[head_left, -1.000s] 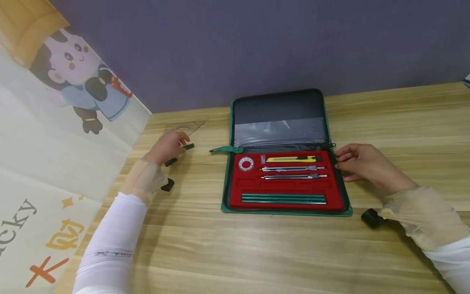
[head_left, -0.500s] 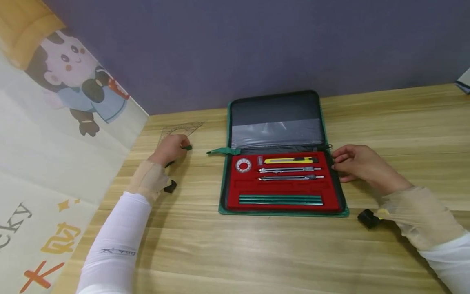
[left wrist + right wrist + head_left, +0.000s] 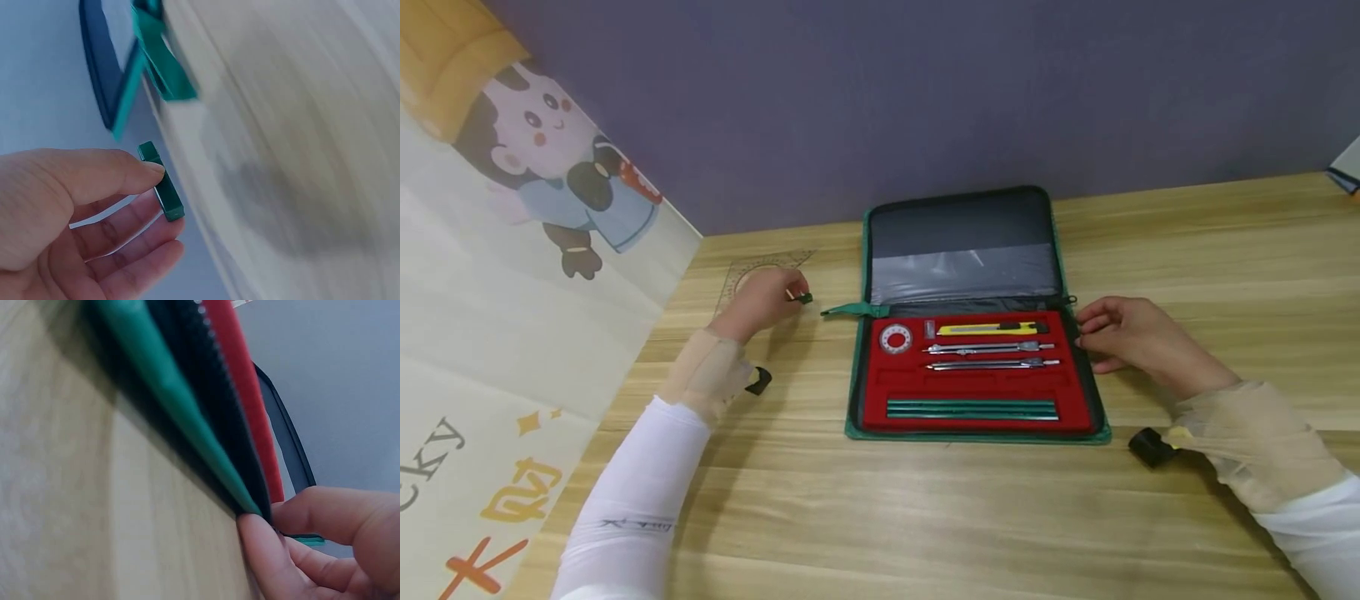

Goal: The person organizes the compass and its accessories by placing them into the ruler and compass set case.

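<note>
My left hand [image 3: 766,298] pinches a small dark green oblong piece [image 3: 164,187] between thumb and fingers, raised over the table left of the zip case. In the right wrist view, my right hand [image 3: 325,540] grips the side edge of the green zip case [image 3: 181,412] with thumb and finger. The case lies open, its lid leaning back. Its red tray [image 3: 887,387] holds a white ring-shaped disc [image 3: 896,338], a yellow utility knife [image 3: 985,329], two silver compass-like instruments [image 3: 992,348] and green sticks [image 3: 970,409]. Several recesses in the tray show bare.
A clear set square [image 3: 752,263] lies behind the left hand, partly covered by it. The case's green strap [image 3: 850,309] sticks out toward that hand. A dark partition wall [image 3: 820,108] closes off the table's back, and a printed sheet [image 3: 490,333] hangs at left.
The left hand has closed on the green piece, lifted it from the table and shifted slightly right toward the case. The right hand stays at the case edge.
</note>
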Available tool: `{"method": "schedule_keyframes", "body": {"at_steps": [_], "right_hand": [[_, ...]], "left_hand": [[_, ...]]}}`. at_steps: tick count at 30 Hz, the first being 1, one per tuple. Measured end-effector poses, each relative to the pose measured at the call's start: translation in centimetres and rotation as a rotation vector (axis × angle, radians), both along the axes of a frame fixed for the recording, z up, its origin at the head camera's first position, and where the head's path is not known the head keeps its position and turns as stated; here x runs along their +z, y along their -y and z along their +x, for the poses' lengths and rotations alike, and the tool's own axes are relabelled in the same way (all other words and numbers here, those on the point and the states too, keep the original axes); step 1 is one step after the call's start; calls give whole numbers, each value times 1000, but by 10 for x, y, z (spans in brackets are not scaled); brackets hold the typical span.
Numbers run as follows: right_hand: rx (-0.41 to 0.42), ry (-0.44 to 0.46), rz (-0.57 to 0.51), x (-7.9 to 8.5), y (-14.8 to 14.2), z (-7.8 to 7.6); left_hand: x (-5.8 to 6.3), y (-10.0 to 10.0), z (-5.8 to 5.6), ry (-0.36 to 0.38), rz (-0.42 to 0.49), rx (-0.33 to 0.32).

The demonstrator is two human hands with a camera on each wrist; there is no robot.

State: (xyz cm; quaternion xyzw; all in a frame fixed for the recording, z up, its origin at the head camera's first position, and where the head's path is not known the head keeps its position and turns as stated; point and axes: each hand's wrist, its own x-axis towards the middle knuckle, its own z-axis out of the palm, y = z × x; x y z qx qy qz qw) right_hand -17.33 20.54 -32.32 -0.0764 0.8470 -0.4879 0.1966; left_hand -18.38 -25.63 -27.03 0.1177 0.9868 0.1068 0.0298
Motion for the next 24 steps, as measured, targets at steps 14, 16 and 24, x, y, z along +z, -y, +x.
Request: {"method": "schedule_keyframes", "body": {"at_steps": [14,16,24], "right_hand": [[-3,8,-7,-1,3,0],[-8,8,-5,0,3,0],[-19,15,4,2,3,-2]], "left_hand": [[12,-61,19,-61,24,-237],[13,-71,22,-50,9,-259],[11,-106,36,0,-39,-363]]}}
